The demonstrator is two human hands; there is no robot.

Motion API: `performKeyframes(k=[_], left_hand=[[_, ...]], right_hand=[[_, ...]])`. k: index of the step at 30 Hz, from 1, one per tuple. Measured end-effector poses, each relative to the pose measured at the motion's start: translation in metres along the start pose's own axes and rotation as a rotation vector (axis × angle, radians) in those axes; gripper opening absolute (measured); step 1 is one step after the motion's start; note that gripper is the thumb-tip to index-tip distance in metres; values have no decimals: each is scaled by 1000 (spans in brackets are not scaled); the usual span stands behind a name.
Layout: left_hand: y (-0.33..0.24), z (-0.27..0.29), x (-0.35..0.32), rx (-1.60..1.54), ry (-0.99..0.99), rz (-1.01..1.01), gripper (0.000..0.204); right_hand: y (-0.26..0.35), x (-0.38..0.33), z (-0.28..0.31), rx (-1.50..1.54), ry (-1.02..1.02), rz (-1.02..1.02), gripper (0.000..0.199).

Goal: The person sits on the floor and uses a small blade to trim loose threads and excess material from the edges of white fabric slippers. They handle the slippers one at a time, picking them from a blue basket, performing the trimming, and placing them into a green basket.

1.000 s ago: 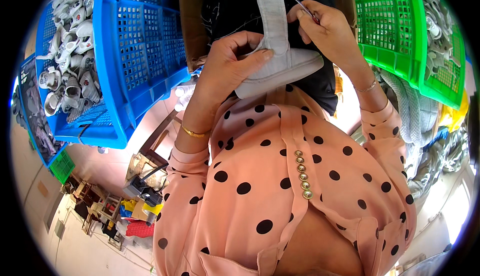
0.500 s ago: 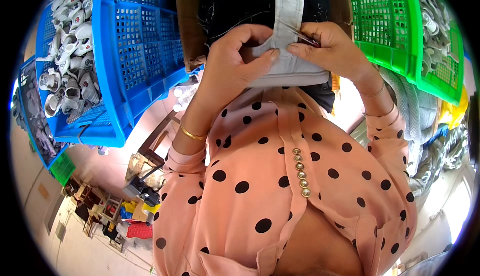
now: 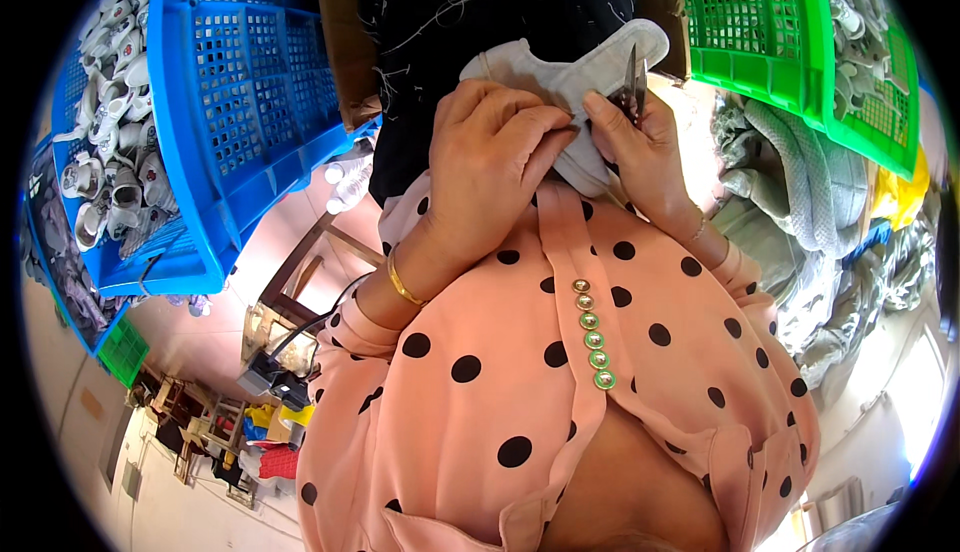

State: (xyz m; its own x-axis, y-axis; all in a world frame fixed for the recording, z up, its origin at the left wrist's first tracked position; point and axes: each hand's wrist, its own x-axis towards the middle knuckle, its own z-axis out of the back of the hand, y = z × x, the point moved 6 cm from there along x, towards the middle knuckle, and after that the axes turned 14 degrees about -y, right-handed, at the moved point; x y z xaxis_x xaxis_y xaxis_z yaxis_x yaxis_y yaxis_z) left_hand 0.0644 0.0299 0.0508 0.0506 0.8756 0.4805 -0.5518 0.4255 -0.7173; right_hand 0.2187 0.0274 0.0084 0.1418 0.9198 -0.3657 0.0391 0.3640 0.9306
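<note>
A pale grey-white shoe upper (image 3: 605,60) lies in front of me above my lap, its curved tongue-like end turned to the upper right. My left hand (image 3: 488,157) is closed at the piece's left side, thumb and fingertips pinched together at its inner edge. Whether a thread sits in that pinch is too small to tell. Small scissors (image 3: 635,87) are held in my right hand (image 3: 645,157), blades pointing up past the upper's right edge. The right thumb presses on the upper, while the scissors' handle is mostly hidden in the palm.
A blue plastic crate (image 3: 235,82) on the left stands beside a heap of grey shoe uppers (image 3: 120,102). At right is a green crate (image 3: 755,37) with more pieces. Dark cloth (image 3: 480,12) strewn with loose threads covers my lap, between brown cardboard sides (image 3: 345,42).
The upper has turned, its long end swinging from upright to the upper right. My left hand has shifted its pinch nearer the middle, and the scissors now point upward instead of across the piece.
</note>
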Motion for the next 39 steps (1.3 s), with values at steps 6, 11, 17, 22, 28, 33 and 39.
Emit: performKeyframes(k=[6, 11, 17, 22, 28, 33, 39], left_hand=[[-1, -2, -2, 115, 90, -14, 15], [7, -8, 1, 46, 235, -24, 14], [31, 6, 1, -334, 248, 424, 8], [42, 11, -4, -318, 178, 463, 19], [16, 0, 5, -32, 197, 58, 23], [14, -12, 5, 9, 145, -18, 18], [16, -23, 11, 87, 248, -12, 9]], right_hand=[[-20, -8, -7, 199, -47, -43, 23], [-24, -10, -5, 234, -75, -94, 21], [-22, -5, -1, 246, -56, -141, 17], [-22, 0, 7, 110, -44, -113, 19], [-17, 3, 12, -83, -39, -22, 27], [-9, 4, 25, -293, -19, 150, 33], [15, -7, 44, -747, -85, 485, 33]])
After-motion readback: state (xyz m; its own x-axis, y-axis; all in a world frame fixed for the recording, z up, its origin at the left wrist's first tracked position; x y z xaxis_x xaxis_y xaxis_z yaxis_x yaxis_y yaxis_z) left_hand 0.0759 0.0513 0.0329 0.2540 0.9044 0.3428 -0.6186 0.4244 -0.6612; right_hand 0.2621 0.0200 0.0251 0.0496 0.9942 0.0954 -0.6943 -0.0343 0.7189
